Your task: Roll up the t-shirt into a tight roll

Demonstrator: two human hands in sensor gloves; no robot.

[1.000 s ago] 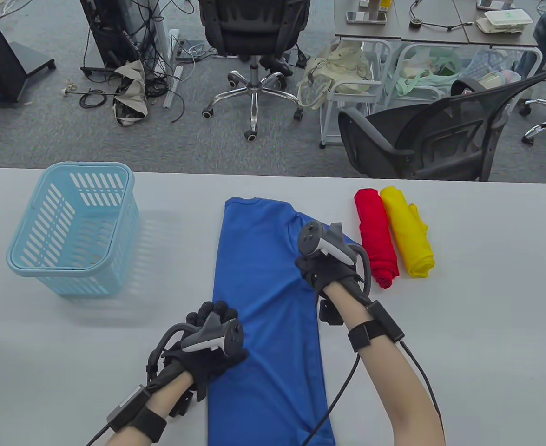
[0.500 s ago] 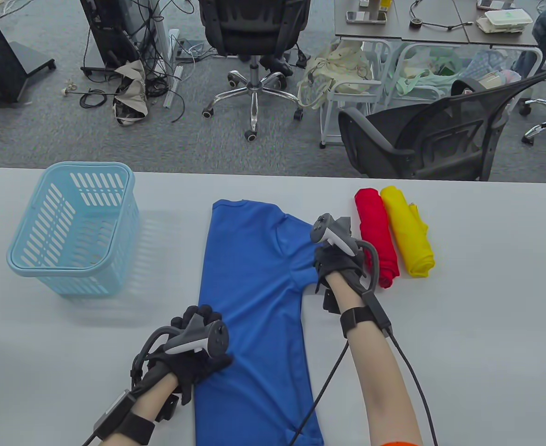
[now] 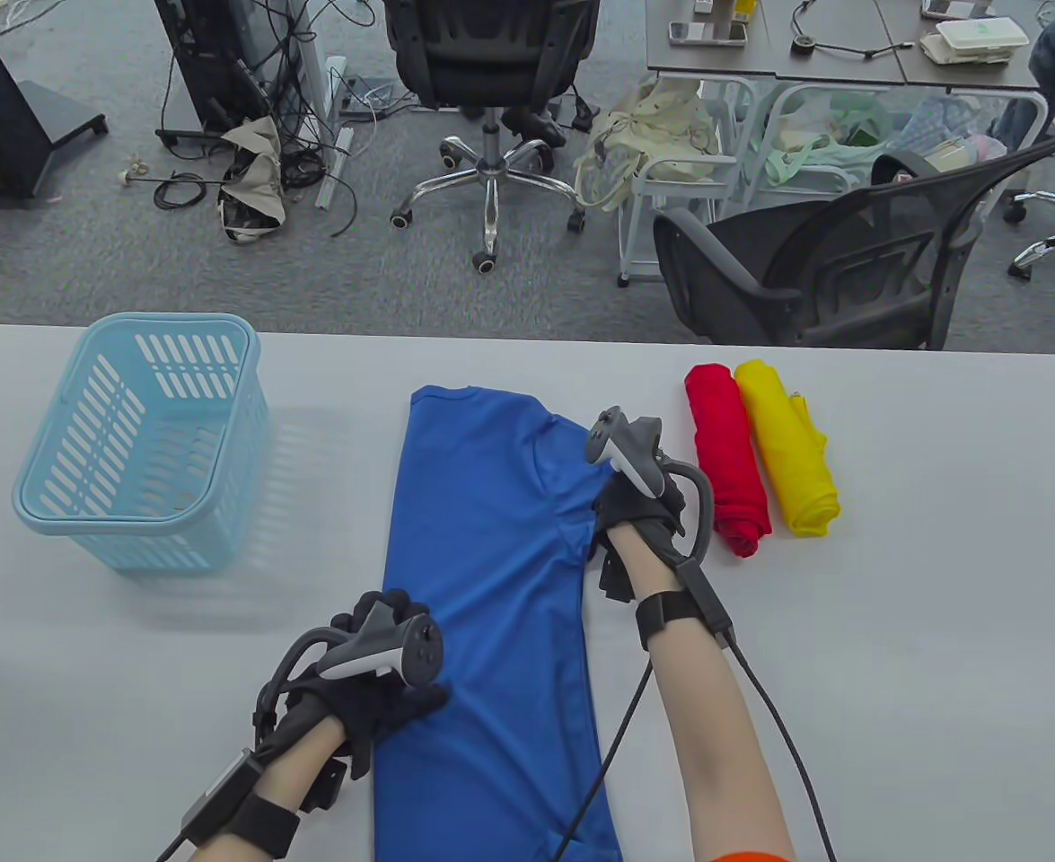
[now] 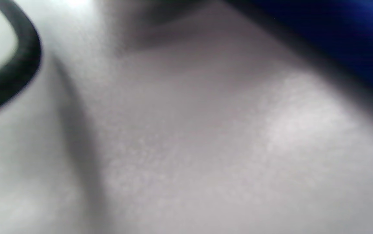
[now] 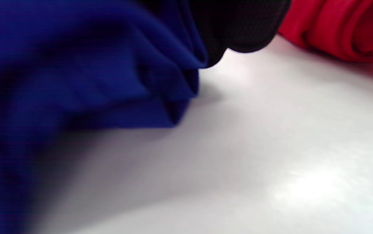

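1. The light-blue slotted basket (image 3: 145, 440) sits at the left of the frame, well apart from the work and out of the way.
2. The left hand (image 3: 374, 691), lower left of centre, hasn't shifted in the last half second. It presses on the left edge of the blue t-shirt (image 3: 482, 575), fingers curled at the hem; I'd say it grips the cloth, though the tracker hides the tips.
3. The shirt lies in a long strip down the middle of the frame, collar at the top. A second ago it lay further right; it has since been dragged left and has now settled.
4. The right hand (image 3: 639, 507) has edged slightly left and pinches the bunched right sleeve (image 5: 173, 97), which still sticks out. That sleeve likely needs folding in before rolling starts.
5. A red roll (image 3: 729, 458) and a yellow roll (image 3: 787, 449) lie touching, just right of that hand, crowding it a little.
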